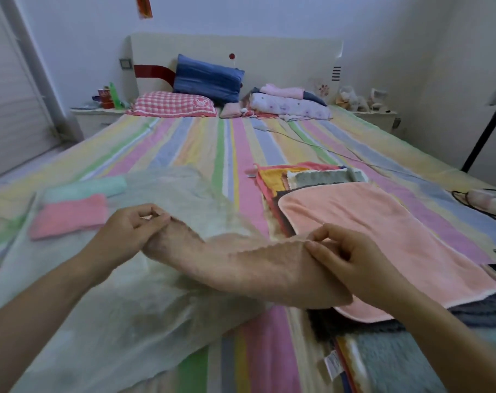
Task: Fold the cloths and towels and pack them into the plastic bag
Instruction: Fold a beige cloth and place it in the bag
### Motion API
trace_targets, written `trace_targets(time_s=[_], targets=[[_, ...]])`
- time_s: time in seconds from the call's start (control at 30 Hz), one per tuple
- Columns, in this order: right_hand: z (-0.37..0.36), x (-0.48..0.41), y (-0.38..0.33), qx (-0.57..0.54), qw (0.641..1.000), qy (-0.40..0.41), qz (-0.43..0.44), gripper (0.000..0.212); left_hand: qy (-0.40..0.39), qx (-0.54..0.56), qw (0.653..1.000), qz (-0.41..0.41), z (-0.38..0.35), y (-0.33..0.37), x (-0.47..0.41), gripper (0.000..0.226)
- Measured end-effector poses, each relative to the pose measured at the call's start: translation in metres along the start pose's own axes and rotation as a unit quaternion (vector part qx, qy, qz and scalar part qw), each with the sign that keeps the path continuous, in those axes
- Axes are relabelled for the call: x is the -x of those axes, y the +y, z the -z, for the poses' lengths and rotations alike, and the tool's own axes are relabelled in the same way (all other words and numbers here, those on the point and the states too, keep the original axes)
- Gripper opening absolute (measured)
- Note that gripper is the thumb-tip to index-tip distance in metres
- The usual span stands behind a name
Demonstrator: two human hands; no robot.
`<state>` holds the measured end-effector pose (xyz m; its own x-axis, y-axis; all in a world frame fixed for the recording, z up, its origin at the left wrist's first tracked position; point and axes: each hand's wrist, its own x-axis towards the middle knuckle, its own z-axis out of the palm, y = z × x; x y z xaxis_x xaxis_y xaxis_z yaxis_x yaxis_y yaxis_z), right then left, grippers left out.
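Since the tan cloth point(255, 268) sags between the two pinches, it looks light, soft and floppy. The left hand point(130, 231) nips one end and the right hand point(352, 265) the other, just above the plastic bag point(144, 321). Its corners seem the surest hold for folding.

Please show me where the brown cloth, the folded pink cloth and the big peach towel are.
brown cloth point(255, 268), head view, middle of its stretched part.
folded pink cloth point(68, 217), head view, centre of its top face.
peach towel point(383, 222), head view, its flat middle.
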<state>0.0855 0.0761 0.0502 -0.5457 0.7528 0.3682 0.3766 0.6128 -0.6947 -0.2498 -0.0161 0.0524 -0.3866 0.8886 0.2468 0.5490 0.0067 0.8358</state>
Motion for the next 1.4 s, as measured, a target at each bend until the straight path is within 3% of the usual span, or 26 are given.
trace_targets(time_s=[0.13, 0.2, 0.27, 0.37, 0.5, 0.67, 0.77, 0.87, 1.03, 1.13, 1.23, 1.33, 1.4], targets=[[-0.007, 0.004, -0.005, 0.021, 0.984, -0.170, -0.054, 0.015, -0.170, -0.039, 0.981, 0.087, 0.017, -0.020, 0.034, 0.025], [-0.010, 0.004, 0.000, 0.031, 0.972, -0.216, -0.088, 0.014, -0.226, -0.080, 0.963, 0.125, 0.017, -0.028, 0.041, 0.043], [-0.014, 0.003, 0.006, 0.061, 0.965, -0.234, -0.105, 0.013, -0.259, -0.101, 0.949, 0.151, 0.011, -0.032, 0.043, 0.046], [-0.025, 0.003, 0.018, 0.132, 0.959, -0.229, -0.101, 0.013, -0.203, -0.141, 0.953, 0.175, 0.001, -0.040, 0.034, 0.028], [-0.034, -0.005, 0.036, 0.162, 0.972, -0.119, -0.122, 0.008, -0.064, -0.108, 0.980, 0.153, -0.008, -0.051, 0.012, 0.020], [-0.045, -0.018, 0.056, 0.214, 0.966, -0.064, -0.129, 0.011, -0.008, -0.175, 0.978, 0.110, -0.027, -0.069, -0.011, 0.019], [-0.052, -0.021, 0.060, 0.265, 0.955, -0.073, -0.114, 0.005, -0.005, -0.232, 0.967, 0.109, -0.038, -0.083, -0.021, 0.014], [-0.054, -0.023, 0.059, 0.285, 0.944, -0.125, -0.109, 0.011, -0.065, -0.271, 0.951, 0.137, -0.045, -0.085, -0.024, 0.014], [-0.049, -0.029, 0.056, 0.266, 0.937, -0.177, -0.142, 0.021, -0.141, -0.097, 0.959, 0.225, -0.046, -0.076, -0.025, 0.026], [-0.049, -0.031, 0.054, 0.295, 0.921, -0.204, -0.152, 0.029, -0.134, -0.061, 0.960, 0.239, -0.043, -0.074, -0.024, 0.021], [-0.049, -0.036, 0.049, 0.333, 0.897, -0.246, -0.158, 0.019, -0.117, -0.014, 0.963, 0.241, -0.032, -0.071, -0.020, 0.018], [-0.046, -0.049, 0.037, 0.276, 0.915, -0.250, -0.153, 0.012, -0.086, 0.044, 0.968, 0.230, -0.009, -0.071, -0.014, 0.017], [-0.047, -0.065, 0.028, 0.193, 0.947, -0.207, -0.154, 0.024, -0.048, 0.063, 0.972, 0.221, 0.013, -0.077, -0.012, 0.017]])
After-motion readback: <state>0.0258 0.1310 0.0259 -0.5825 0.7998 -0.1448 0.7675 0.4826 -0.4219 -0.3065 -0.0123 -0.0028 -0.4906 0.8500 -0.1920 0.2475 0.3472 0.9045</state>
